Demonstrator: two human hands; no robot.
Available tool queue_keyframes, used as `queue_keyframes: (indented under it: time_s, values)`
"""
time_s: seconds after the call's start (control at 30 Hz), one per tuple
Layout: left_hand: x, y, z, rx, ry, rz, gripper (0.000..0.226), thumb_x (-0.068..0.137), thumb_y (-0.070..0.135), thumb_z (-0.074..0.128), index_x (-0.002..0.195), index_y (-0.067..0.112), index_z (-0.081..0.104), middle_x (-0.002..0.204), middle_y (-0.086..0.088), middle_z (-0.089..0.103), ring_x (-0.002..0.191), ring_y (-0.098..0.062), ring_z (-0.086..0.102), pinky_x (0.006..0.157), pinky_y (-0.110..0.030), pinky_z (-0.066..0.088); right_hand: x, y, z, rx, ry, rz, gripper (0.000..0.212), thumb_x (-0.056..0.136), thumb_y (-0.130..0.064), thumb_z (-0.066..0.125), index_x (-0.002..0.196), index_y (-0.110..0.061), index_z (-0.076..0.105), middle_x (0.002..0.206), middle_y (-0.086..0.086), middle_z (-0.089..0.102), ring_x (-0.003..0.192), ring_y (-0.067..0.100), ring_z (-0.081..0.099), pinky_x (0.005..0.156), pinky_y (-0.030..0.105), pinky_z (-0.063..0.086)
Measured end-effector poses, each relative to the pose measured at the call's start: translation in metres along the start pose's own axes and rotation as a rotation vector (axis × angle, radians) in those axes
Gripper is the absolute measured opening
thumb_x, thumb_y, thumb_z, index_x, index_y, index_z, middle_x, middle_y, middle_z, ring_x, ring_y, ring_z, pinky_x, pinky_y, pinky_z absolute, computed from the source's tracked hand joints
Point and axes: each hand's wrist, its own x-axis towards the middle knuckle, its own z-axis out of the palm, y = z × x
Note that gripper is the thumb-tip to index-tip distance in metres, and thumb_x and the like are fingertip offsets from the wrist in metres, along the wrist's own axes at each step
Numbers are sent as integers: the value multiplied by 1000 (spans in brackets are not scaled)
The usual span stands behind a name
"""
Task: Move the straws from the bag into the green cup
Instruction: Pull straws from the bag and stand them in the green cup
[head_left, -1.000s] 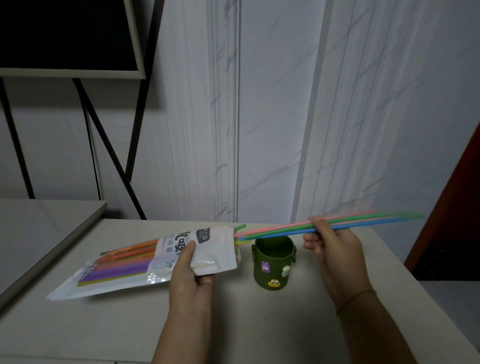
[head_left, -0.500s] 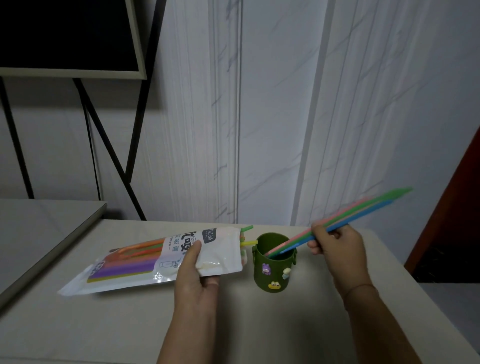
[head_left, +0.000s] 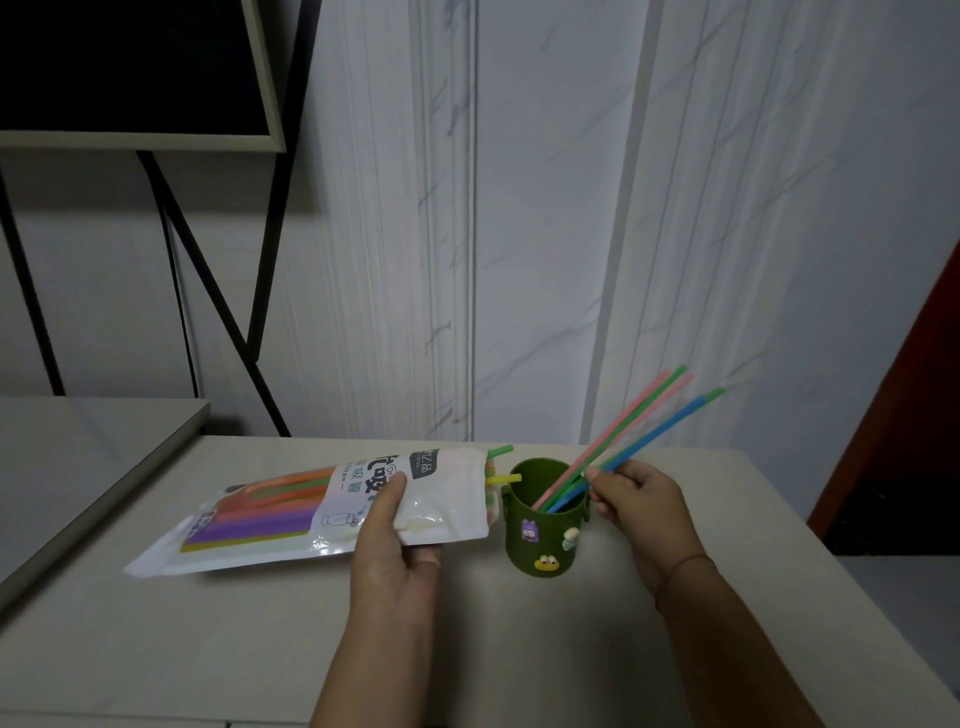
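Dim, bluish indoor light, soft focus, wide-angle edge bending

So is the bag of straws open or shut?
Open: straw tips poke out of the bag's mouth beside the green cup.

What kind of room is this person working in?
Probably an ordinary indoor room, perhaps a home or office. A plain pale table stands against white marble-look wall panels, with a dark framed board on a black stand at left.

Pink, green and blue straws (head_left: 631, 434) lean in the green cup (head_left: 544, 519) beside the straw-filled bag (head_left: 311, 512).
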Motion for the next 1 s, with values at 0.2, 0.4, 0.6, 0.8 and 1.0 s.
queue_keyframes:
  time_s: [0.2,0.4,0.6,0.8,1.0]
  values:
    - [-4,-2,1,5,-18,12,36,82,1,67,112,17,57,110,-9,71,96,-22,70,86,-48,54,-18,-2,-9,-109,-62,117,25,88,-11,59,64,-6,56,54,7,47,51,15,41,52,23,40]
    - [-10,-3,0,60,-69,36,50,81,2,69,127,17,56,113,-8,72,100,-23,70,94,-51,51,-46,-19,5,-52,-257,67,10,88,-16,60,83,-7,60,59,4,58,45,8,52,43,20,43]
    - [-18,-9,1,207,-117,80,26,80,5,71,103,16,66,93,-1,78,84,-15,74,81,-36,57,-55,-21,36,121,-227,-46,19,90,-14,58,109,-12,58,83,9,64,61,15,58,51,23,48]
    - [-25,-7,2,362,-226,290,25,76,5,74,95,22,72,98,2,77,89,-14,73,67,-24,59,-50,-10,46,363,-158,274,22,97,-24,45,108,-7,56,79,13,55,49,14,43,35,19,35]
    - [-29,-4,5,473,-333,403,39,70,13,76,108,20,68,107,-1,75,99,-17,71,80,-28,58,-48,-11,51,429,-158,299,28,98,-27,43,101,-4,58,84,18,58,57,20,43,48,23,33]
